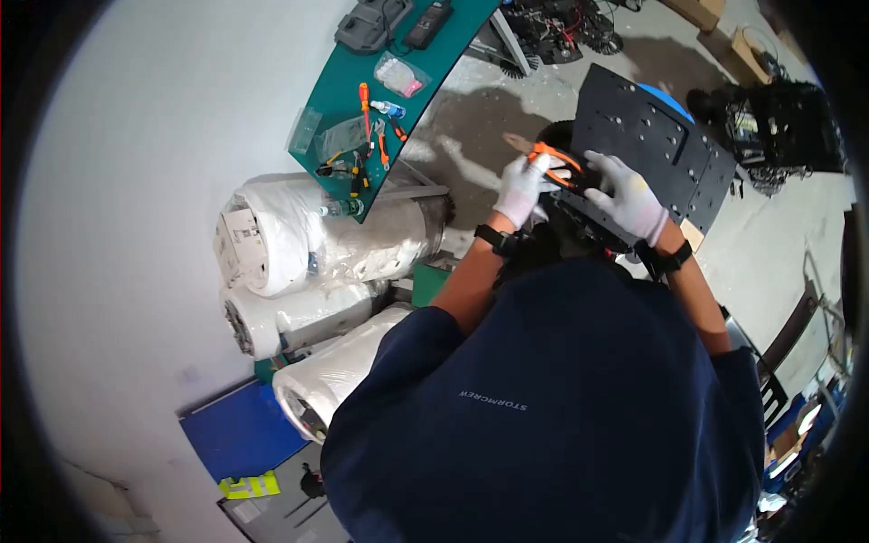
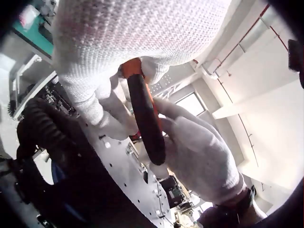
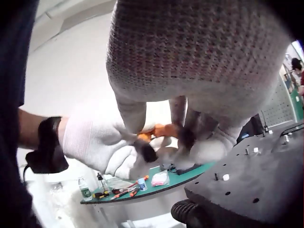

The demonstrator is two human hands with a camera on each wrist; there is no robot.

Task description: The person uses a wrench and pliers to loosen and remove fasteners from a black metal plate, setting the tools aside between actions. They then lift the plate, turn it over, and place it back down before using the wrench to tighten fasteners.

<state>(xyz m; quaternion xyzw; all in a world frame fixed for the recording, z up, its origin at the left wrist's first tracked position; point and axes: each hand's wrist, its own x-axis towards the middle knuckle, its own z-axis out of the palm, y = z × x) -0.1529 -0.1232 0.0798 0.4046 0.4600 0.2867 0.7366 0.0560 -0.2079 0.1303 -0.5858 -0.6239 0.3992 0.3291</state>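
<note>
A pair of pliers (image 1: 554,161) with orange and black handles is held in my white-gloved left hand (image 1: 522,188), its jaws pointing up and left in the head view. In the left wrist view one black handle grip (image 2: 145,121) juts from under the left fingers. My right hand (image 1: 629,201), also gloved, reaches to the handle ends with thumb and fingers spread apart. Its fingers (image 3: 178,111) overlap a dark handle end in the right wrist view. Just beyond both hands stands a black perforated panel (image 1: 634,118) with small studs.
At upper left a green table (image 1: 444,68) bears a screwdriver (image 1: 365,100), an adjustable wrench (image 1: 383,145), a bottle (image 1: 340,208) and bagged gloves (image 1: 398,77). Plastic-wrapped rolls (image 1: 272,235) lie beside it. Black machinery (image 1: 787,127) stands at right.
</note>
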